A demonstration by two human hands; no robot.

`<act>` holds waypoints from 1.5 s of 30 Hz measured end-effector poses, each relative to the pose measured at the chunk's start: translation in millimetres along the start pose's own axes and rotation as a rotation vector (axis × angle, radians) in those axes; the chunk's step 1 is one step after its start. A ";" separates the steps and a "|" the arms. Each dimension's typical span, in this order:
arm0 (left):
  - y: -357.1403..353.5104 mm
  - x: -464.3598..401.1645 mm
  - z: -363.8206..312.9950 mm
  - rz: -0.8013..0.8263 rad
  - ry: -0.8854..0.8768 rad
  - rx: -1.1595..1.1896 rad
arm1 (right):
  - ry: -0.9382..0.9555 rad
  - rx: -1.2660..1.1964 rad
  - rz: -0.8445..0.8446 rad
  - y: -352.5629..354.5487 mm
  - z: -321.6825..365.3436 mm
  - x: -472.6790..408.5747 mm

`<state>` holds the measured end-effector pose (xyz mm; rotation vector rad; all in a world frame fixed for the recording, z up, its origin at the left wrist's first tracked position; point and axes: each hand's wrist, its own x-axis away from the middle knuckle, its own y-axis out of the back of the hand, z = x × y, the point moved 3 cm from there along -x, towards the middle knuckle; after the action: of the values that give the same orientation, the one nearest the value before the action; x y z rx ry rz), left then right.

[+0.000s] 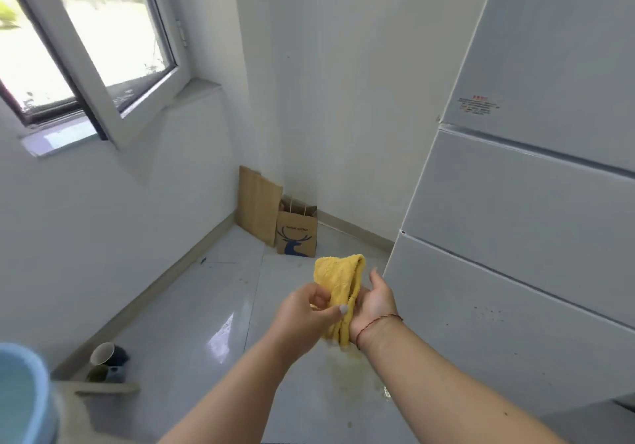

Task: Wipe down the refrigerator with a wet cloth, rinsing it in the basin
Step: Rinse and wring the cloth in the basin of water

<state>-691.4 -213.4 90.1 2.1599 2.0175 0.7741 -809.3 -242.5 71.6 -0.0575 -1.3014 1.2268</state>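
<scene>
Both forearms reached forward. Left hand [307, 309] pinched the cloth [340, 292] against the right hand [374, 301], palm open beneath it, likely refolding for a clean face. Fridge [522, 203] stood just right; basin [20, 392] sat far left.

Left hand [305, 313] pinching, right hand [374, 301] cupped
</scene>
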 end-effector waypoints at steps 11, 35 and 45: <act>153.1 61.8 89.9 -0.284 0.097 0.103 | -0.218 0.187 0.199 -102.0 -153.1 5.8; 410.2 222.8 264.0 -0.889 0.296 0.452 | -0.266 1.201 0.281 -253.8 -420.4 -28.8; 485.5 266.1 359.8 -1.191 0.524 0.893 | -0.175 2.318 0.712 -284.8 -501.7 -96.4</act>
<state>-100.0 77.5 49.5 0.3919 3.6673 0.2187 -236.4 -142.6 9.4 1.3085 0.7457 2.6311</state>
